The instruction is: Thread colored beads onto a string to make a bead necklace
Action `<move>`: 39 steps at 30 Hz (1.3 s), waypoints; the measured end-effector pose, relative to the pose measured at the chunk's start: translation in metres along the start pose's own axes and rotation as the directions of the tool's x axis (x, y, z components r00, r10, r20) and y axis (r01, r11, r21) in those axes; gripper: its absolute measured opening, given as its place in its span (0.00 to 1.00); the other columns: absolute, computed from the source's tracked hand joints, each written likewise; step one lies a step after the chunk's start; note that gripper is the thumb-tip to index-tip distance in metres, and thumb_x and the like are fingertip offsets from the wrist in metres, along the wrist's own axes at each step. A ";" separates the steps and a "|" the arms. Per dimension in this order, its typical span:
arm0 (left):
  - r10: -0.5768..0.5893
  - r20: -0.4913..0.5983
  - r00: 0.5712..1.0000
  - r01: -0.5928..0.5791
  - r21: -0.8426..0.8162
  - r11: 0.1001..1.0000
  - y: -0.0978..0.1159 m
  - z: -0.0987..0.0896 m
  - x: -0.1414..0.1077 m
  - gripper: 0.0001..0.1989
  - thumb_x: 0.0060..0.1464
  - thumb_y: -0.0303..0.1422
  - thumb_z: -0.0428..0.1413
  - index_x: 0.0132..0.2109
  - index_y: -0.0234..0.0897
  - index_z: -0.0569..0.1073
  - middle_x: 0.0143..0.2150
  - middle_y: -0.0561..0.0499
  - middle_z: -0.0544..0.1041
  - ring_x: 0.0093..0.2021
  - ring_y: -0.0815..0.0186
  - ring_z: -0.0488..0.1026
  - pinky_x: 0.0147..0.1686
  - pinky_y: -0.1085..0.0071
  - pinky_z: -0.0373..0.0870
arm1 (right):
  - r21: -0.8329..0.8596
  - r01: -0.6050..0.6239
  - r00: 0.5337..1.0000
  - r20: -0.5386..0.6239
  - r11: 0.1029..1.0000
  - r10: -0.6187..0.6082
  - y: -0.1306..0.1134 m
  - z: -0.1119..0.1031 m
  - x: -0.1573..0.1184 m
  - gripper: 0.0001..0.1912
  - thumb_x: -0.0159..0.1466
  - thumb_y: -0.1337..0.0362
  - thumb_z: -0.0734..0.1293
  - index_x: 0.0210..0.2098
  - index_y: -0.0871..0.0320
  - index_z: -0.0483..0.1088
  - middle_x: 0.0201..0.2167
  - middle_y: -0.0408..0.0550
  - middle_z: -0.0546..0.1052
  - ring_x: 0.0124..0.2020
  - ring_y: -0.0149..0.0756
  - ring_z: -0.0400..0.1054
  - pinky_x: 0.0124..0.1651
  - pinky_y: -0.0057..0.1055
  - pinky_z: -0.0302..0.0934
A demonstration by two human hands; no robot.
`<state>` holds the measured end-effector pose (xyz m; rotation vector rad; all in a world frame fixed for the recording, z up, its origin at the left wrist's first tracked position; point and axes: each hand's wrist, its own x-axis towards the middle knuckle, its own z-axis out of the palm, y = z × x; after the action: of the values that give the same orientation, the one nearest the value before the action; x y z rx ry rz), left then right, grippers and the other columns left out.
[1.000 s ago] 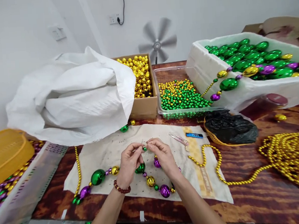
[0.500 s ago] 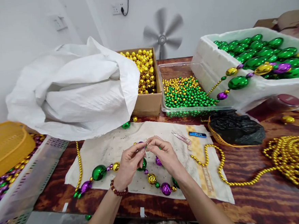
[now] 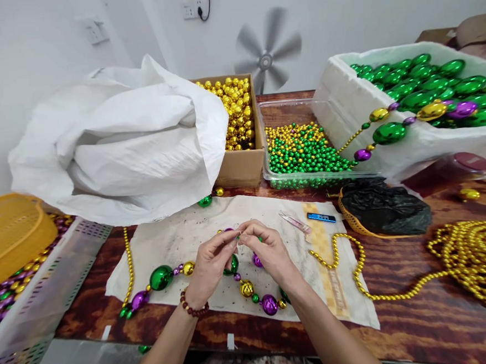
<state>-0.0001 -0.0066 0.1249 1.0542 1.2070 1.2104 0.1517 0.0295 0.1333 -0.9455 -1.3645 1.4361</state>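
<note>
Beads (image 3: 269, 304) lie strung near the cloth's (image 3: 147, 247) front edge, left hand (image 3: 205, 269) and right hand (image 3: 269, 252) pinched closed on thread (image 3: 240, 235) (seemingly unfinished).

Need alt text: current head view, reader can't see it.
Left hand and right hand pinch something small and green, mostly hidden, above a pale cloth on a wooden table. Green, gold and purple strung beads lie nearby; behind, a cardboard box, clear tray and white foam box hold more.

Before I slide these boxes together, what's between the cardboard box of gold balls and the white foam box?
In the head view, a clear plastic tray holding small green and gold beads lies between them.
</note>
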 end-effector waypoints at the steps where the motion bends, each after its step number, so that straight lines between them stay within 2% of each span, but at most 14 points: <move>1: 0.006 0.002 1.000 -0.006 0.003 1.000 0.000 0.000 0.000 0.15 0.55 0.36 0.62 0.48 0.36 0.82 0.26 0.55 0.70 0.19 0.76 0.63 0.19 0.79 0.59 | 0.005 -0.001 1.000 -0.001 1.000 0.001 0.000 0.000 0.000 0.10 0.61 0.62 0.65 0.24 0.56 0.69 0.35 0.45 0.73 0.39 0.36 0.67 0.47 0.32 0.58; 11: 0.061 0.039 0.997 -0.064 0.076 0.995 -0.002 -0.003 0.000 0.13 0.58 0.32 0.59 0.49 0.37 0.81 0.28 0.54 0.71 0.21 0.77 0.63 0.20 0.79 0.62 | 0.046 -0.024 1.000 0.004 0.999 0.024 0.003 0.000 0.000 0.10 0.61 0.62 0.66 0.24 0.57 0.70 0.34 0.45 0.74 0.38 0.35 0.67 0.46 0.32 0.59; 25: 0.066 0.115 0.991 -0.083 0.148 0.986 -0.002 -0.010 0.001 0.13 0.60 0.32 0.57 0.50 0.37 0.81 0.29 0.54 0.71 0.21 0.76 0.64 0.21 0.79 0.62 | 0.088 -0.035 0.999 0.015 0.996 0.033 0.008 -0.004 0.000 0.10 0.60 0.61 0.68 0.24 0.56 0.72 0.33 0.44 0.74 0.37 0.35 0.68 0.45 0.32 0.59; 29: 0.136 0.151 0.979 -0.167 0.218 0.962 -0.001 -0.012 0.002 0.13 0.62 0.31 0.55 0.50 0.38 0.81 0.31 0.53 0.72 0.22 0.76 0.63 0.22 0.78 0.62 | 0.094 -0.059 0.998 0.029 0.994 0.057 0.010 -0.006 -0.001 0.09 0.61 0.59 0.69 0.26 0.56 0.73 0.33 0.44 0.74 0.37 0.35 0.68 0.45 0.32 0.59; 31: 0.218 0.186 0.958 -0.266 0.293 0.918 0.002 -0.014 0.004 0.13 0.63 0.30 0.55 0.50 0.39 0.81 0.31 0.52 0.72 0.24 0.74 0.65 0.23 0.78 0.63 | 0.102 -0.072 0.997 0.045 0.992 0.067 0.012 -0.008 0.000 0.09 0.61 0.58 0.69 0.27 0.56 0.74 0.33 0.44 0.75 0.38 0.36 0.68 0.46 0.32 0.60; 35: 0.386 0.312 0.868 -0.493 0.447 0.747 0.010 -0.017 0.011 0.15 0.64 0.25 0.52 0.51 0.40 0.80 0.31 0.52 0.72 0.30 0.71 0.68 0.29 0.76 0.66 | 0.114 -0.091 0.993 0.080 0.989 0.082 0.013 -0.012 0.004 0.11 0.61 0.55 0.70 0.29 0.56 0.77 0.34 0.45 0.77 0.38 0.36 0.69 0.47 0.32 0.61; 39: 0.396 0.443 0.805 -0.593 0.571 0.567 0.015 -0.023 0.015 0.16 0.66 0.25 0.49 0.55 0.40 0.77 0.32 0.52 0.73 0.31 0.70 0.70 0.31 0.75 0.67 | 0.122 -0.095 0.992 0.094 0.988 0.083 0.012 -0.016 0.011 0.20 0.63 0.49 0.68 0.23 0.56 0.75 0.30 0.47 0.78 0.39 0.38 0.70 0.50 0.34 0.61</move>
<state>-0.0245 0.0088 0.1362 2.1928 1.1960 0.9634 0.1624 0.0447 0.1206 -0.8792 -1.2927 1.6291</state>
